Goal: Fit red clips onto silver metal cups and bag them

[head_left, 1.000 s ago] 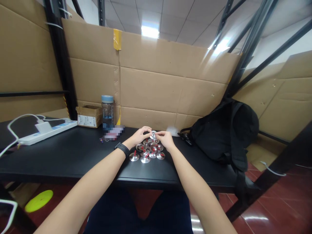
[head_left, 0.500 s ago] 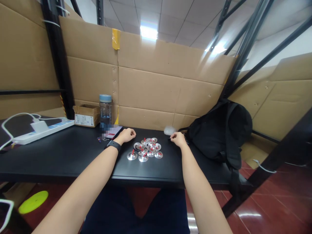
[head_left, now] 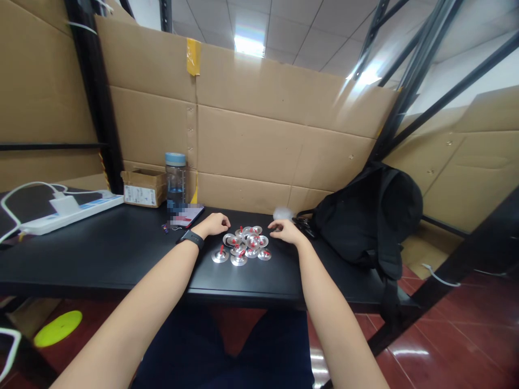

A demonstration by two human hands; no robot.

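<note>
A pile of small silver finger cymbals [head_left: 252,241] with red straps lies on the black table [head_left: 121,259], several of them overlapping. My left hand [head_left: 214,223] rests left of the pile with its fingers curled in. Whether anything is inside those fingers is hidden. On the pile's right side, my right hand [head_left: 286,231] hovers close to the cymbals, thumb and fingers apart, with nothing visible between them. One cymbal [head_left: 220,255] sits at the front left with its red strap standing up. A dark watch [head_left: 190,237] is on my left wrist.
Behind my right hand lie a blurry clear plastic item [head_left: 283,214] and small black objects [head_left: 306,227]. A black backpack [head_left: 365,216] fills the right side. At the left are a phone [head_left: 190,215], water bottle [head_left: 175,181], small cardboard box [head_left: 145,187] and power strip [head_left: 73,214].
My right hand has moved left toward the cymbals, and its fingers have spread from a pinch. My left hand has shifted slightly to the right. The pile looks the same.
</note>
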